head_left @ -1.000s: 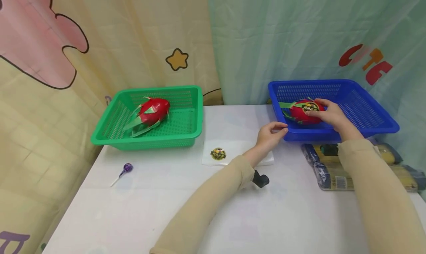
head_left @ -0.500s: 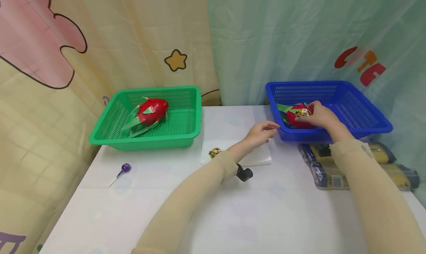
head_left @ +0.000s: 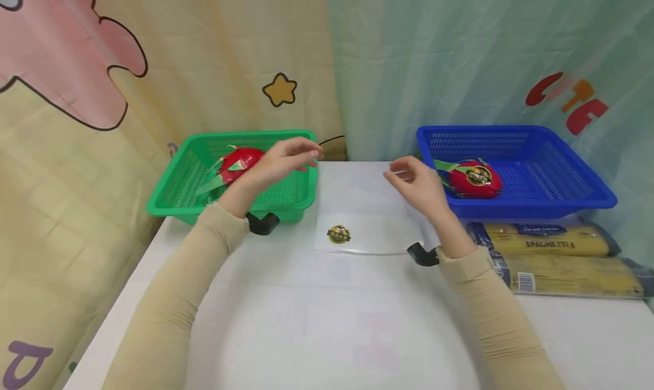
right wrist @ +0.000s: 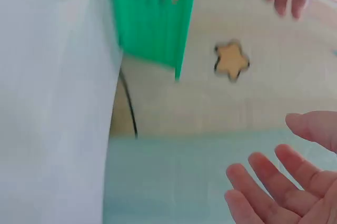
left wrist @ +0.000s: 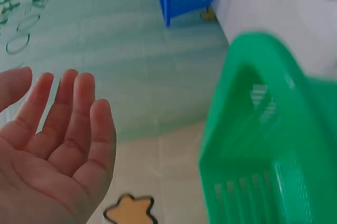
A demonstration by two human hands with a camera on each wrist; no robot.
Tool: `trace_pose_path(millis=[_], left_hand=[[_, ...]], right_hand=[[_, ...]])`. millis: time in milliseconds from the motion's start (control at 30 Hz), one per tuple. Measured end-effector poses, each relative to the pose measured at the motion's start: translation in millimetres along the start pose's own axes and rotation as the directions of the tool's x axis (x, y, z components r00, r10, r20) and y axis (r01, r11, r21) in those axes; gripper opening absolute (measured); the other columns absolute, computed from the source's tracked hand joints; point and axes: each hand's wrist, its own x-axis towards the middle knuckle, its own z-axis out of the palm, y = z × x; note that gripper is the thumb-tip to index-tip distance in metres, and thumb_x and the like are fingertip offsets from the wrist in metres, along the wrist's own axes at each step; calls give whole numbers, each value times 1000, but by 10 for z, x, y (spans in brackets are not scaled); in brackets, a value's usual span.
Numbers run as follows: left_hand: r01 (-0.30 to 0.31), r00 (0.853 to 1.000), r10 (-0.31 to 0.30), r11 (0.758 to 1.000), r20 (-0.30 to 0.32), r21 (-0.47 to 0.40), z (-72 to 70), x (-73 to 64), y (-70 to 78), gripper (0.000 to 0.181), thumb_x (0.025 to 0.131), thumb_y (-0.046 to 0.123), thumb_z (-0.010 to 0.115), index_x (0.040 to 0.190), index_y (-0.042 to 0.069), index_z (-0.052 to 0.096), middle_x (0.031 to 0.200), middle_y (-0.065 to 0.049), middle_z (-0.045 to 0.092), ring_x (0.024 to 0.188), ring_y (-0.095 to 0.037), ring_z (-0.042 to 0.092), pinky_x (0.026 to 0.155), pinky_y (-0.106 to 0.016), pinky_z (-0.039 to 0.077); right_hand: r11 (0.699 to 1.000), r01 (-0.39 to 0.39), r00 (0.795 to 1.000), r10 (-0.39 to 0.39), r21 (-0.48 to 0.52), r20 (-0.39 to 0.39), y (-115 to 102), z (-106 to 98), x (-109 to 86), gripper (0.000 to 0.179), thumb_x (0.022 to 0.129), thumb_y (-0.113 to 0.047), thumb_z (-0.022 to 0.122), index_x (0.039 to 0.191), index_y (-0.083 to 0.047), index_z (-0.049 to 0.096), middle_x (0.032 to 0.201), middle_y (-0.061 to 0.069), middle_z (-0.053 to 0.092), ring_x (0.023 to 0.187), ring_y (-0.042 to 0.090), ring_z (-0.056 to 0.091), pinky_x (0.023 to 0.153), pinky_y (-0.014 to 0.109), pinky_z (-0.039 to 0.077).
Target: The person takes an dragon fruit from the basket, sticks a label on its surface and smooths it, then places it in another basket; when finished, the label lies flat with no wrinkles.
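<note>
Both hands are in the air with nothing in them and their fingers loosely bent. My left hand (head_left: 278, 164) hovers over the right part of the green basket (head_left: 179, 212), which holds a red dragon fruit (head_left: 244, 159) with green leaves, partly covered by that hand. In the left wrist view the palm of the left hand (left wrist: 63, 150) shows, apart from the basket. My right hand (head_left: 418, 187) floats just left of the blue basket (head_left: 536, 205). Inside that basket, at its left end, lies a second dragon fruit (head_left: 467, 188) bearing a round black and gold sticker.
A white plastic sheet or bag (head_left: 380, 237) with a round logo lies flat between the baskets. Two spaghetti packs (head_left: 557, 244) lie side by side in front of the blue basket. A patterned curtain (head_left: 378, 66) hangs behind the white table (head_left: 317, 333).
My right hand has let go of the dragon fruit in the blue basket and moved left out of it. My left hand has swung left to the green basket. The lollipop is now out of sight.
</note>
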Motion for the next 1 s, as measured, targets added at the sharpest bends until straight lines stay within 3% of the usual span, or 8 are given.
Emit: trace_pose_path(millis=[100, 233, 333, 433, 533, 733, 867, 1000], left_hand=[[56, 988, -65, 996, -137, -66, -406, -86, -48, 34, 97, 23, 52, 124, 3, 53, 119, -11, 58, 108, -28, 57, 93, -38, 44], [73, 944, -132, 977, -303, -201, -811, -194, -159, 32, 95, 26, 56, 122, 8, 54, 112, -6, 59, 100, -20, 59, 89, -31, 46], [30, 905, -176, 934, -387, -355, -1019, -273, -267, 27, 92, 21, 61, 116, 9, 56, 105, -2, 62, 94, -18, 61, 81, -25, 49], [-27, 872, -222, 869, -437, -493, -1175, -343, -389, 23, 90, 15, 64, 111, 9, 58, 99, -2, 64, 89, -17, 62, 76, -23, 50], [-54, 847, -260, 825, -463, -563, -1272, -397, -509, 22, 89, 12, 65, 109, 8, 56, 95, -2, 66, 85, -16, 63, 75, -24, 50], [7, 831, -314, 831, -459, -556, -1349, -478, -722, 25, 90, 14, 63, 112, 6, 53, 93, 1, 65, 82, -13, 63, 74, -23, 48], [61, 834, -330, 852, -443, -521, -1355, -515, -822, 24, 92, 16, 61, 113, 7, 53, 94, 3, 64, 81, -10, 63, 74, -22, 48], [129, 837, -352, 871, -419, -473, -1342, -539, -909, 28, 93, 21, 59, 117, 8, 50, 97, 4, 61, 82, -8, 62, 75, -22, 47]], right_hand=[[985, 2, 997, -16, 175, 78, -123, 322, -43, 37, 90, -30, 64, 116, -5, 58, 110, 13, 64, 97, 27, 62, 81, 42, 50], [952, -23, 986, -29, 304, 162, -210, 699, -95, 37, 91, -28, 63, 120, -7, 56, 109, 11, 65, 94, 24, 64, 82, 40, 50], [940, -61, 975, -16, 335, 221, -269, 915, -133, 40, 92, -31, 61, 124, -10, 53, 110, 8, 65, 93, 21, 64, 85, 39, 49], [934, -90, 967, -2, 346, 255, -327, 1075, -161, 41, 92, -32, 59, 127, -13, 51, 110, 6, 65, 92, 20, 65, 84, 38, 50], [926, -92, 969, -1, 365, 248, -375, 1192, -181, 40, 93, -31, 58, 129, -13, 50, 110, 6, 65, 91, 21, 65, 79, 37, 50], [897, -31, 984, -50, 440, 172, -392, 1343, -207, 35, 95, -26, 57, 126, -10, 54, 109, 9, 64, 92, 32, 65, 73, 34, 50], [881, -9, 989, -62, 472, 134, -372, 1402, -211, 29, 95, -23, 58, 121, -11, 60, 108, 8, 64, 91, 34, 64, 73, 32, 51], [879, 12, 991, -74, 477, 110, -356, 1453, -217, 27, 94, -24, 60, 117, -12, 64, 109, 6, 65, 88, 27, 65, 69, 31, 51]])
